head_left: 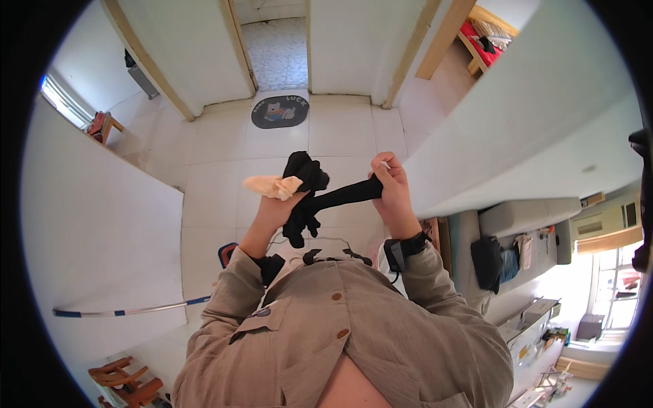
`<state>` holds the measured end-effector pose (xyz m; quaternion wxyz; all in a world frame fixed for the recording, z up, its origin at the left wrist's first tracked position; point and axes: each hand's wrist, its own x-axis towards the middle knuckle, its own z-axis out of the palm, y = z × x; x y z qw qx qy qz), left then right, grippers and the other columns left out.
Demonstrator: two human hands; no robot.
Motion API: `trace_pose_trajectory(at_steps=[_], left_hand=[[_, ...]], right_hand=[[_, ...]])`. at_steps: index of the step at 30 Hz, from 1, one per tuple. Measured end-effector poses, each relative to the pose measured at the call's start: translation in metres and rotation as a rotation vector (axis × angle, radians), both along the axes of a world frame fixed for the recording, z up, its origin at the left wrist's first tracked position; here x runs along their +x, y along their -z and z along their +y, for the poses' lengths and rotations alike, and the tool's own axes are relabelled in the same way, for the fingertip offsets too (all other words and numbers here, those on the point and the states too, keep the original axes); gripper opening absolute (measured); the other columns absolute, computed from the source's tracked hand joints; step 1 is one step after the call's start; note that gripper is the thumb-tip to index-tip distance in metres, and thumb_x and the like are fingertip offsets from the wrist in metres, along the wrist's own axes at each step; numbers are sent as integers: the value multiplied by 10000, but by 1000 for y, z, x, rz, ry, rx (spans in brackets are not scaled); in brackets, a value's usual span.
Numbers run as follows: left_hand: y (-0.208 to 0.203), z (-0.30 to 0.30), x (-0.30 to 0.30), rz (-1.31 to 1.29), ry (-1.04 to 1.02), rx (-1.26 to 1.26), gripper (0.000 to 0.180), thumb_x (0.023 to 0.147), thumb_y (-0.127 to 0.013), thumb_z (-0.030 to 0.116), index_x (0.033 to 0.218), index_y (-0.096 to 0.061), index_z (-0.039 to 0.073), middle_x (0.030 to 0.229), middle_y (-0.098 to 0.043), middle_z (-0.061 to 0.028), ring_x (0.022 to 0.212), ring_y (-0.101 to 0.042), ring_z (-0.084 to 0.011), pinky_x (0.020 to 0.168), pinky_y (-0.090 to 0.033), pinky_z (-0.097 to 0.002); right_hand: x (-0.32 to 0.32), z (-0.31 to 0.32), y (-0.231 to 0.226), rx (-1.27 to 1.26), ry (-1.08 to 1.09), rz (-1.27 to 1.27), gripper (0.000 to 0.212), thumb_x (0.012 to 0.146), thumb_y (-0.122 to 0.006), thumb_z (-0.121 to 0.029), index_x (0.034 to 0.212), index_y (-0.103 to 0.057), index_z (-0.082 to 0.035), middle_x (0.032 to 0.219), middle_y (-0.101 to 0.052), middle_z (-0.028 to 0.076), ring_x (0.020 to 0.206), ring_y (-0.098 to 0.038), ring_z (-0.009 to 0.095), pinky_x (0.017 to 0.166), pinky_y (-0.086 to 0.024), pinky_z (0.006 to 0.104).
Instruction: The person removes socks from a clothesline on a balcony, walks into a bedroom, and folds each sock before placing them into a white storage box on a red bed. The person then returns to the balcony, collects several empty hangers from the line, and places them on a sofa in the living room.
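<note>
Black cloth (304, 171), drawn out between our hands from eleven to one o'clock, looks light, soft and hardly fragile, best held at its ends, we judge; our left grip (277, 210) closes round its bunch beside cream cloth (272, 186); our right grip (394, 188) clasps the narrow end; beyond, near twelve, lies a dark mat (279, 112).

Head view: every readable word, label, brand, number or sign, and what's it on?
Dark floor mat: pale, legible lettering near its top edge; wording not copied here.
Brown shirt: small dark mark on its left chest, too small to tell if it's text.
Black cloth, held by left hand and right hand: no lettering visible.
</note>
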<state>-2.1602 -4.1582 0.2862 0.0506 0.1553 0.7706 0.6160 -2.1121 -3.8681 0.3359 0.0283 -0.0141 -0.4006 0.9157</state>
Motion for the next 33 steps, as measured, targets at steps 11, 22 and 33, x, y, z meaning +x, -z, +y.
trace_pose_trajectory(at_steps=[11, 22, 33], left_hand=[[0, 102, -373, -170, 277, 178, 234, 874, -839, 119, 1029, -704, 7, 1007, -706, -51, 959, -658, -173, 852, -522, -354], [-1, 406, -638, -133, 851, -47, 236, 903, -842, 128, 1072, -710, 31, 1012, -727, -47, 934, -677, -185, 831, -537, -354], [-4, 667, -811, -246, 818, -125, 234, 921, -806, 78, 1134, -731, 15, 1055, -739, -28, 972, -682, -135, 826, -554, -322]], right_hand=[[-308, 66, 43, 124, 62, -133, 124, 1010, -722, -32, 1038, -622, -100, 967, -661, -15, 861, -607, 73, 777, -482, 238], [-437, 258, 52, 207, 603, -282, 181, 946, -783, -46, 1057, -647, -90, 869, -596, -46, 758, -547, 30, 618, -397, 228], [-590, 532, 42, 680, 410, -350, 184, 915, -776, -6, 1082, -699, 1, 917, -676, -6, 851, -624, 78, 740, -496, 246]])
